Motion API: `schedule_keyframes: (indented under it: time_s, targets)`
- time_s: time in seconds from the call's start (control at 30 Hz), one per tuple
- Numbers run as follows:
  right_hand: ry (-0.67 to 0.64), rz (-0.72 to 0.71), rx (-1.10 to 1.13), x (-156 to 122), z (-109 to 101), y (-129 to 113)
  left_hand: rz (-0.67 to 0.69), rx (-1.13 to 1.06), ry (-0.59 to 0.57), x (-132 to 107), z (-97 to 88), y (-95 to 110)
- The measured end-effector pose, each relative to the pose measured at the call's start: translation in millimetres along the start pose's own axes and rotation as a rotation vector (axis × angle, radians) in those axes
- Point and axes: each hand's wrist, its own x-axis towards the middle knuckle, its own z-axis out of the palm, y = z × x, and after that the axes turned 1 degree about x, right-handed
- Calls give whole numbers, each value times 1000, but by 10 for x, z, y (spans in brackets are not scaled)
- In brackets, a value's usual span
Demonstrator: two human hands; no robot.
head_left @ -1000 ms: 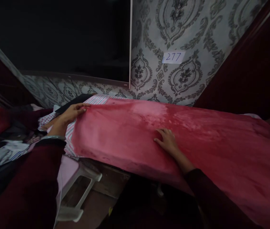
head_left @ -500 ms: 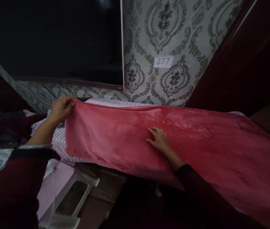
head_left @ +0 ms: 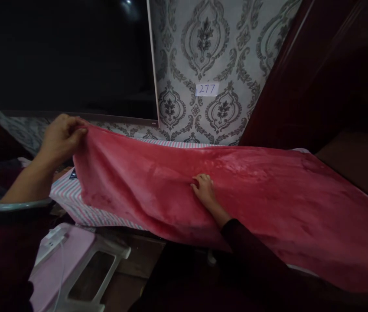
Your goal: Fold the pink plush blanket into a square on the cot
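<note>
A long red plush blanket (head_left: pixel 170 186) lies over a striped cloth (head_left: pixel 73 197). My left hand (head_left: pixel 62 136) is closed on the blanket's far left corner, thumb against fingers, and holds it raised. Slanting folds run down from that corner, and the near left edge hangs over the stripes. On the middle of the blanket rests my right hand (head_left: pixel 205 188), its thumb and forefinger slightly apart; I see no cloth gripped in it.
Behind stands a large dark television screen (head_left: pixel 66 60) against patterned wallpaper with a paper label (head_left: pixel 207 89) reading 277. Below left is a pink-topped stool (head_left: pixel 70 251) bearing a power strip (head_left: pixel 52 242) with a white cord. Dark red panelling (head_left: pixel 301 86) rises at right.
My left hand has raised the blanket corner and moved left, so deeper folds show. The right hand stays on the blanket with its fingers less spread. The view has shifted slightly.
</note>
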Motion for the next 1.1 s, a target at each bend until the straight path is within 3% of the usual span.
schedule_keyframes:
  time_s: [0.13,0.23,0.43,0.57,0.73,0.87,0.97,1.1]
  targets:
    - [48,20,50,-14,-28,-35,34,14,-13,31,-62,43]
    - [165,5,147,12,-237,17,45,46,-63,52,-66,22]
    - [359,-40,156,120,-956,114,44,29,-97,85,24,52]
    - [359,-74,121,173,-1378,133,8,-15,-50,116,53,177]
    - [400,-124,29,416,-2009,142,53,-135,74,203,-38,380]
    - [481,-179,-14,624,-2480,151,-22,-218,69,294,-167,603]
    - [393,-262,-41,534,-2454,246,-69,-206,109,317,-239,790]
    - [64,-234,-112,185,-2008,513,-42,-130,110,261,-286,990]
